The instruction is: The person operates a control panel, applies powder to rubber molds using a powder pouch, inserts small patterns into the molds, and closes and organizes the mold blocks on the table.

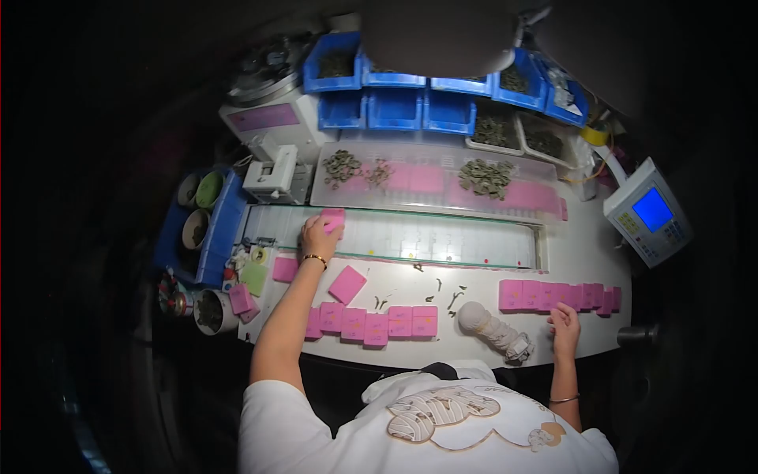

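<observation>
My left hand [317,238] is closed on a pink block [335,215] at the left end of the long glass-edged strip [442,237]. Down at the right, my right hand [564,325] hovers at the near edge of a row of pink blocks [540,295] with handwritten marks. Its fingers are loosely bent and apart, with nothing visible in them. A second row of marked pink blocks [354,322] lies nearer my body on the left. One pink block [347,285] sits turned at an angle behind that row.
Blue bins [395,109] line the back. Before them, a clear tray [438,158] carries piles of small dark green parts [485,178]. A machine [276,174] stands left, a blue-screened display [652,210] right. A grey wrapped bundle [493,330] and dark scraps [455,299] lie in front.
</observation>
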Available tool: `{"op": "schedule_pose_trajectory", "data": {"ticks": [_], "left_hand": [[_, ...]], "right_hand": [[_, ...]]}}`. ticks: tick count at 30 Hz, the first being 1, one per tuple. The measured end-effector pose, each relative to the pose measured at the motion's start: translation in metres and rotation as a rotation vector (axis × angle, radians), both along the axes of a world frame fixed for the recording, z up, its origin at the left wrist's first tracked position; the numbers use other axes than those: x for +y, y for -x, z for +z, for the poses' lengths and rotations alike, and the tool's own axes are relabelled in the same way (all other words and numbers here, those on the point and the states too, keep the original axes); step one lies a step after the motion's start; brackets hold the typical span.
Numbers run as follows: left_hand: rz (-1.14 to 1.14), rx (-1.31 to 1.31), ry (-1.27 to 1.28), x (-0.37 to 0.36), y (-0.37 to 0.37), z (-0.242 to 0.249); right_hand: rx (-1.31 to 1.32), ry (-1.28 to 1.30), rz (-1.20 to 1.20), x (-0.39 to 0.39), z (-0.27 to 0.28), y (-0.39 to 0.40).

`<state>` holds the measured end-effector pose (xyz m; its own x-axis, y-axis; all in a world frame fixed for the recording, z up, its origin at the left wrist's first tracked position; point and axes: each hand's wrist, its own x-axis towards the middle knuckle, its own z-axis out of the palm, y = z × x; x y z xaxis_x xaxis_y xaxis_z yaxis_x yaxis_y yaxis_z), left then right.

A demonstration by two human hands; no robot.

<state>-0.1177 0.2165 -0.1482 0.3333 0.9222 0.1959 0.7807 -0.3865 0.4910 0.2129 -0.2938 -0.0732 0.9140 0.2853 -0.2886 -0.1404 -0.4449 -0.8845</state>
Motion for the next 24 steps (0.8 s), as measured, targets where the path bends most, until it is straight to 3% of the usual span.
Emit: {"op": "schedule_pose_trajectory", "data": {"ticks": [4,6,8,10,12,13,14,15,17,19,20,21,24], "left_hand": [[-0.009,-0.17,-0.031,0.031,0.051,0.019],[0.086,0.052,-0.023,0.056,0.099,0.025],[0.199,0.445,-0.103,0.091,0.149,0.022],[0.317,0.56,0.032,0.093,0.186,0.041],[0.367,0.748,0.102,0.108,0.224,0.026],[0.267,0.912,0.097,0.112,0.242,0.019],[0.254,0.959,0.198,0.11,0.245,0.023],[0.315,0.888,0.195,0.126,0.27,-0.004],[0.354,0.907,0.299,0.132,0.273,-0.006],[0.399,0.746,0.255,0.152,0.292,-0.031],[0.4,0.779,0.369,0.147,0.29,-0.025],[0.409,0.818,0.48,0.146,0.279,-0.01],[0.306,0.805,0.409,0.154,0.208,0.007]], "right_hand": [[-0.049,0.013,-0.024,-0.02,-0.001,-0.026],[-0.117,0.041,-0.085,-0.029,0.001,-0.035],[-0.146,0.02,-0.098,-0.036,0.0,-0.047],[-0.18,0.005,-0.142,-0.041,0.005,-0.051],[-0.224,0.008,-0.163,-0.042,0.014,-0.057],[-0.241,-0.006,-0.174,-0.041,0.02,-0.058],[-0.263,-0.019,-0.191,-0.039,0.026,-0.06],[-0.287,-0.041,-0.197,-0.042,0.027,-0.066],[-0.342,-0.108,-0.217,-0.048,0.023,-0.083],[-0.379,-0.133,-0.261,-0.045,0.031,-0.097],[-0.424,-0.139,-0.265,-0.049,0.027,-0.109],[-0.467,-0.147,-0.262,-0.051,0.025,-0.119],[-0.503,-0.147,-0.332,-0.057,0.034,-0.142]]}}
